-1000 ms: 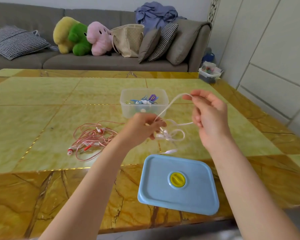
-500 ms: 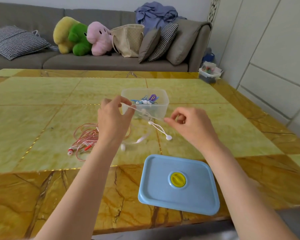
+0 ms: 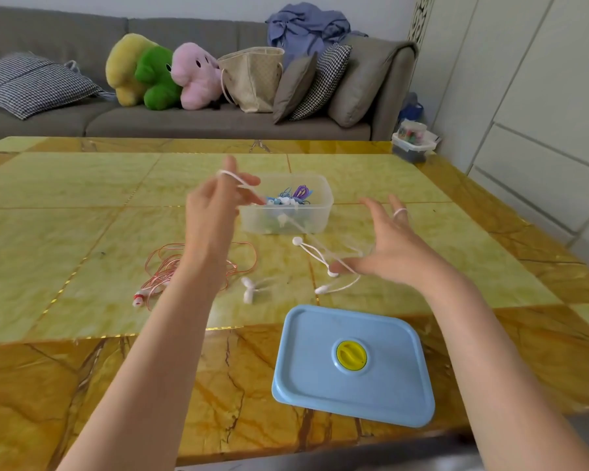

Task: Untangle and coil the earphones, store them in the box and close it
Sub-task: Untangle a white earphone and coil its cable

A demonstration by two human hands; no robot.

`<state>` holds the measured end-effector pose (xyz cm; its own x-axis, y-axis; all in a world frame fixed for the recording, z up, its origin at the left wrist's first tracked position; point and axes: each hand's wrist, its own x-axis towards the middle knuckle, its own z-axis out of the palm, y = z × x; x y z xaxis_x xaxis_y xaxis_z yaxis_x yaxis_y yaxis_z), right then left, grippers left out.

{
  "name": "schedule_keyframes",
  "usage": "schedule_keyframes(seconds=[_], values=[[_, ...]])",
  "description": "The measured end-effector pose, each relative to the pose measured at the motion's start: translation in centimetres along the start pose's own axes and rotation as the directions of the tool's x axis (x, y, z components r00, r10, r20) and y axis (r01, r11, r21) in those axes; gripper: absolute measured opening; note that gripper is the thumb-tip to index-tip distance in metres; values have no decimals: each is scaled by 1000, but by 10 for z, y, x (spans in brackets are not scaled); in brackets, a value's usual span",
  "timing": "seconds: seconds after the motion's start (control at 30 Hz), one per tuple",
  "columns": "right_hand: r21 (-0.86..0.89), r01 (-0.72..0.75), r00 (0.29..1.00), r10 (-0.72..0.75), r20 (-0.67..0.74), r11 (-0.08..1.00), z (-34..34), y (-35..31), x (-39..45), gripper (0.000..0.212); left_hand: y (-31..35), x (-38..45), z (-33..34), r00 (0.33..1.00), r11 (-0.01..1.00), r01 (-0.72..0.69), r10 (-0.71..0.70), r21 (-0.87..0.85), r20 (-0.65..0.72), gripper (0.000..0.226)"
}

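White earphones stretch in the air between my two hands above the table. My left hand is raised left of the clear box, with the white cord looped over its fingers. My right hand is spread wide at the right, cord wrapped round one finger and running under the palm. White earbuds and a plug dangle low near the tabletop. The clear plastic box stands open behind the cord and holds blue and purple earphones. Its blue lid with a yellow knob lies flat in front. Tangled pink-red earphones lie at the left.
The yellow-green marble table ends at its near edge just below the lid. A grey sofa with plush toys, a bag and cushions runs behind the table. A small lidded container sits on the floor at the far right corner.
My hands have moved apart and pulled the white cord longer. The left hand rose up and left. The right hand opened its fingers wide and shifted right.
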<state>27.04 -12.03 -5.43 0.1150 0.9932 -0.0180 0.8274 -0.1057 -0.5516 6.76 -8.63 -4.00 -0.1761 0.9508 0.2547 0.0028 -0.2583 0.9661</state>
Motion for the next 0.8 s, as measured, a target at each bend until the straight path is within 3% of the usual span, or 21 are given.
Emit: schedule_keyframes(seconds=[0.07,0.13,0.27,0.33,0.4,0.5,0.57,0.67,0.73,0.8], values=[[-21,15,1000,-15,26,1000,-1,1,-2,105,-1,3,-5,975,968,217,-210,-123,71,48],[-33,32,999,-32,2,999,-1,5,-4,81,0,2,-7,935,902,354,-335,-248,114,44],[109,-4,989,21,-147,994,-5,10,-5,39,2,3,-11,930,922,366,-358,-125,84,43],[256,-1,992,34,-124,967,-8,9,-5,29,0,2,-9,913,905,401,-382,-143,144,50],[372,-6,999,22,-40,928,-9,6,-8,26,-1,-4,-5,884,883,447,-413,-141,217,49],[508,-32,998,-1,65,861,-11,1,-13,34,-2,-10,4,853,886,460,-425,-53,304,25],[549,-9,998,-26,55,835,-15,-3,-15,38,-4,-10,8,868,921,382,-387,77,311,17],[641,91,985,-163,55,762,-22,-7,-19,36,-7,-9,7,893,936,230,-312,265,324,23],[689,139,964,-257,70,711,-24,-10,-22,35,-7,-10,6,876,948,223,-297,225,381,27],[671,175,968,-251,18,721,-22,-9,-19,27,-2,-12,6,818,947,304,-317,108,481,25]])
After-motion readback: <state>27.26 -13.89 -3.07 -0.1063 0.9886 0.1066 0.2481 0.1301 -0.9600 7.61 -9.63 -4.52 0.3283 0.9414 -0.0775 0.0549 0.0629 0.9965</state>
